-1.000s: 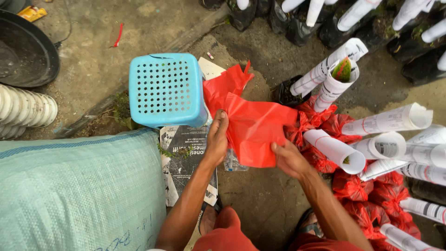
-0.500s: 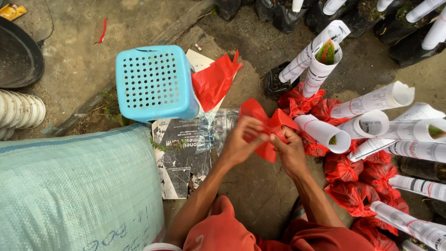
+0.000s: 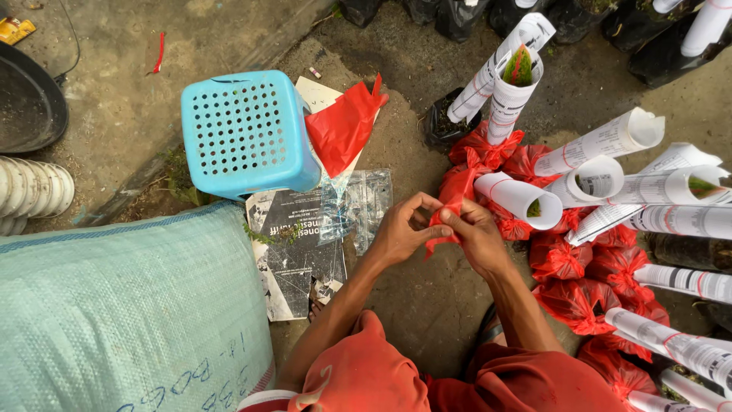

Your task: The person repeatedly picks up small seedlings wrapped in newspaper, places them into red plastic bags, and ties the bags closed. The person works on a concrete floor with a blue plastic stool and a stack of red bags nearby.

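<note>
My left hand and my right hand meet at the middle of the view, both pinching a crumpled red plastic bag between the fingertips. The bag is scrunched small and mostly hidden by my fingers. Just to the right lies a paper-rolled seedling whose base is wrapped in red plastic. Several more paper-wrapped seedlings with red bag bases are piled to the right. A loose stack of red plastic bags lies by the stool.
A light blue perforated plastic stool stands upper left. A pale green woven sack fills the lower left. Newspaper and clear plastic lie on the dirt ground. Black pots line the top; a dark basin sits far left.
The red bag was spread wide between my hands a second ago; now it is bunched tight between both hands, which have come together nearer the seedling pile.
</note>
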